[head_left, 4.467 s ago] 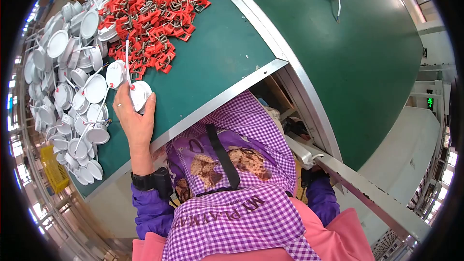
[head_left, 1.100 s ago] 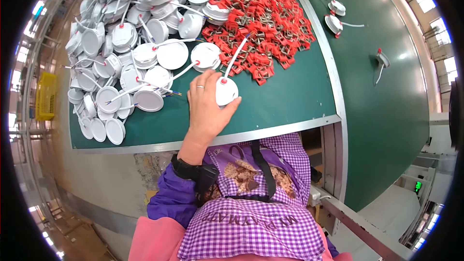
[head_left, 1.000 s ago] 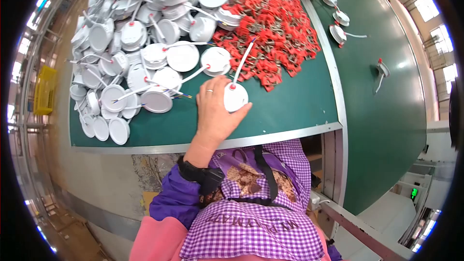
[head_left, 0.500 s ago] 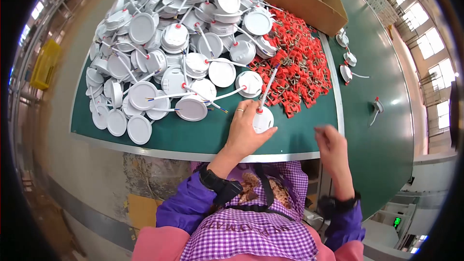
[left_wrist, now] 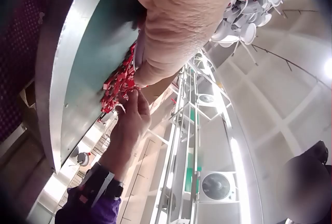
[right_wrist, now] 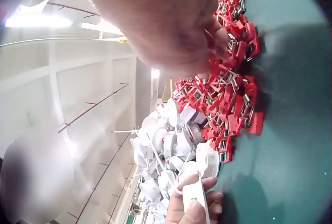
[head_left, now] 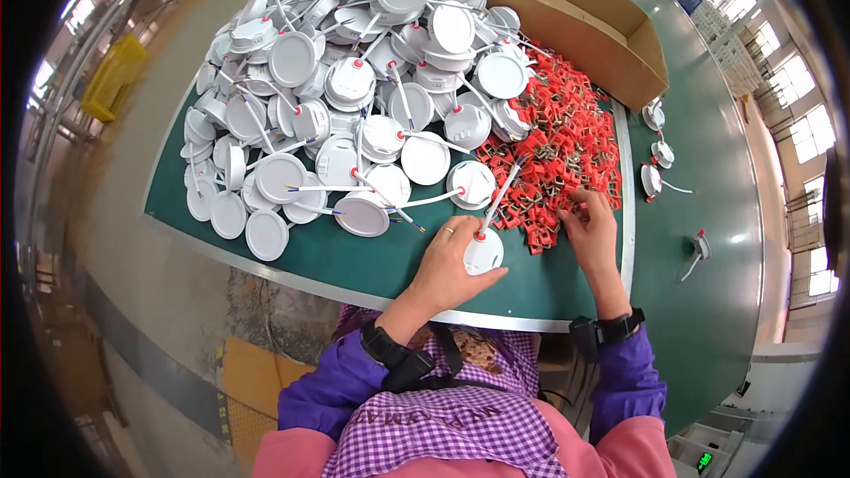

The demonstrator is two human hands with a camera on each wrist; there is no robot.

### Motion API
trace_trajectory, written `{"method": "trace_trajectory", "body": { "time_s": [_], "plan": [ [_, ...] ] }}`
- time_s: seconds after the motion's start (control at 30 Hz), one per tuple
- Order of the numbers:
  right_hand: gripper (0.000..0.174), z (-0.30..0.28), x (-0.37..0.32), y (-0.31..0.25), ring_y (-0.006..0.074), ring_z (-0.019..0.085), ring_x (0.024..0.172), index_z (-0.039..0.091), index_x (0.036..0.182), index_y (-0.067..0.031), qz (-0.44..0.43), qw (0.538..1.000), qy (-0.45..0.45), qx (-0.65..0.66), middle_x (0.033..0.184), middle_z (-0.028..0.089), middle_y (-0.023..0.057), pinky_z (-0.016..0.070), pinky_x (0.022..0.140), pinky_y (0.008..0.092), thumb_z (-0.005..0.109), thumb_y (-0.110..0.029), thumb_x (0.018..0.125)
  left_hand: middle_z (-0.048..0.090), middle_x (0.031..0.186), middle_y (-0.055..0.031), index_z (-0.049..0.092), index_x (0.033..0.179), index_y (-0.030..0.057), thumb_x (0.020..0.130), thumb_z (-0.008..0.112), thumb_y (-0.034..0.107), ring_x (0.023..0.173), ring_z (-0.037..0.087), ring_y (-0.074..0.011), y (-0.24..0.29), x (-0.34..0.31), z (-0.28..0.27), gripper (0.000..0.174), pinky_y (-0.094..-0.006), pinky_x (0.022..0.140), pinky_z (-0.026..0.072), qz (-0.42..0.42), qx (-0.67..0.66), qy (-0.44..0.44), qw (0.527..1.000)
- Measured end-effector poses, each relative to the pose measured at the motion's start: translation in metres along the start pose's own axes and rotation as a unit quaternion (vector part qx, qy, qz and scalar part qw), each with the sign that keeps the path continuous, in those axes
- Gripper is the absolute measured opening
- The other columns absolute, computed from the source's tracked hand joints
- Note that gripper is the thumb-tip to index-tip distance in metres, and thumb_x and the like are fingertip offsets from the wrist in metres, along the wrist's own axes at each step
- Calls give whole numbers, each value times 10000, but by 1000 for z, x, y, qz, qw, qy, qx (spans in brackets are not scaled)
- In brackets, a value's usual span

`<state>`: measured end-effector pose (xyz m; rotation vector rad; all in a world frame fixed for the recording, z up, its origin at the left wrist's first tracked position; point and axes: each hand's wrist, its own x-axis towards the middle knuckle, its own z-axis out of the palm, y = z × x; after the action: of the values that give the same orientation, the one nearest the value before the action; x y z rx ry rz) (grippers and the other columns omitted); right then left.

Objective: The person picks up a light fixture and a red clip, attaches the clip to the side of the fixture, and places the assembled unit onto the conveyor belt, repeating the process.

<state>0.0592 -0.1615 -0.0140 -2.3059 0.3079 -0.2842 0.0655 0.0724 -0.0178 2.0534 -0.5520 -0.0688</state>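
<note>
My right hand (head_left: 594,235) is moving onto the red clips (head_left: 565,137), grip unclear; beside them, my left hand (head_left: 443,273) is gripping a white lamp (head_left: 484,255); tangling is risking snags.

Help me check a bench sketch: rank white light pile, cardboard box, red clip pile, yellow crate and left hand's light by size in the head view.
1. White light pile
2. Cardboard box and red clip pile, too alike to rank
3. Yellow crate
4. White light at the left hand
</note>
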Motion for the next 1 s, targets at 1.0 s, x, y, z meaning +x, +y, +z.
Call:
{"method": "trace_trajectory", "body": {
  "time_s": [1.0],
  "plan": [
    [220,-59,-68,35,280,573,847,612,962,-46,-211,960,-127,-131,976,585,106,491,732,360,609,-36,743,498,905,-1,440,1197,78,949,430,428,738,488,-98,40,-6,19,429,-246,591,396,-262,-484,18,835]
  ]
}}
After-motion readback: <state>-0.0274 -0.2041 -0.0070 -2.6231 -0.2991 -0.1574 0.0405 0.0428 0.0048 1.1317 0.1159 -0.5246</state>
